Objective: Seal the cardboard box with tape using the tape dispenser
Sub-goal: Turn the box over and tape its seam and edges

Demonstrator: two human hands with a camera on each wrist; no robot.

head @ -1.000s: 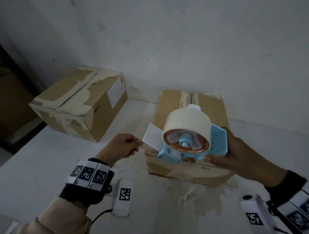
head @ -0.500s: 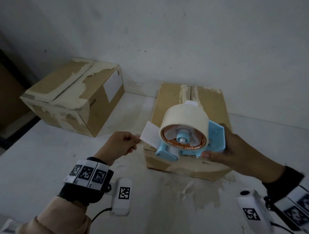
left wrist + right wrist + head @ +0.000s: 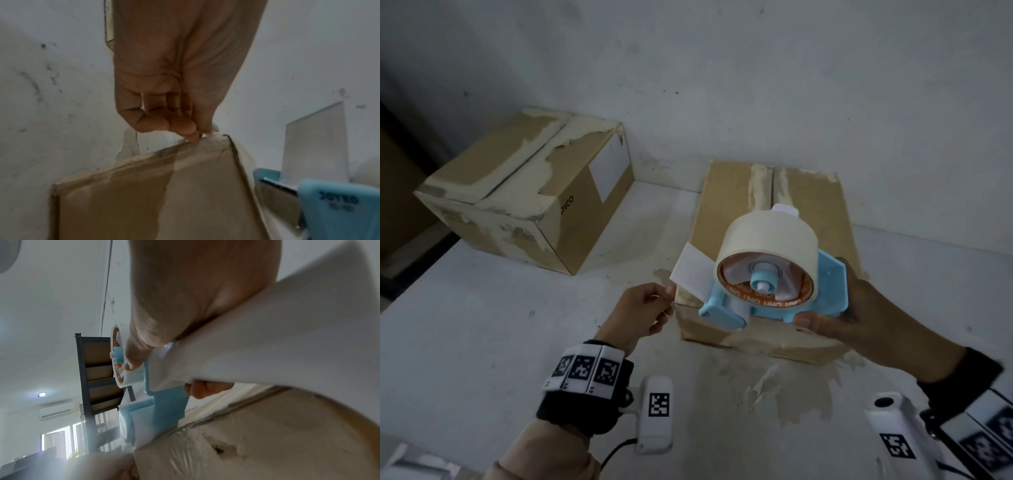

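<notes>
The fingers (image 3: 666, 296) of the left hand (image 3: 642, 313) are curled, thumb and forefinger pinching the end of a clear strip of tape (image 3: 671, 291) at the near left corner of the brown cardboard box (image 3: 729, 202). In the left wrist view the fingertips (image 3: 191, 136) touch that corner of the box (image 3: 185, 186). The right hand (image 3: 859, 318) grips the light-blue plastic tape dispenser (image 3: 828, 284) from the right, thumb along its near edge, holding it above the near end of the box. A wide cream roll of tape (image 3: 767, 236) sits on the dispenser, and a white flat tab (image 3: 690, 270) sticks out from its left end. The box lies on the white tabletop (image 3: 482, 325), its top seam running near to far. A second, worn cardboard box (image 3: 517, 192) stands well apart at the far left.
</notes>
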